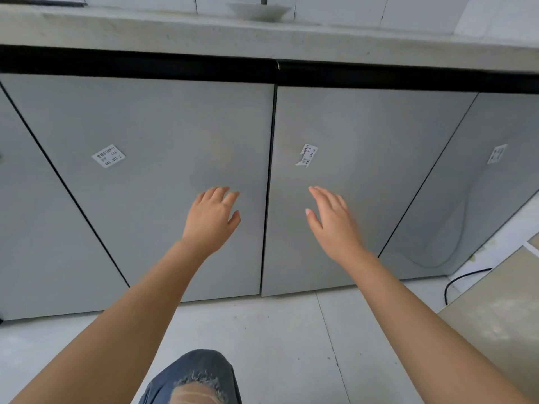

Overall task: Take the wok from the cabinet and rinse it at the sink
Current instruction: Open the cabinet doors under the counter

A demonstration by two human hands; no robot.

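two bare hands reach toward four closed grey cabinet doors under a pale counter (291, 39). left hand (211, 218) – fingers loosely curled, holding nothing. right hand (332, 221) – fingers straight, spread. both hover near the middle seam (269, 185). the wok is out of sight.

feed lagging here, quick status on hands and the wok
Left hand and right hand open, empty, reaching at cabinet doors. Doors shut. Wok not in view. Nothing in the way.
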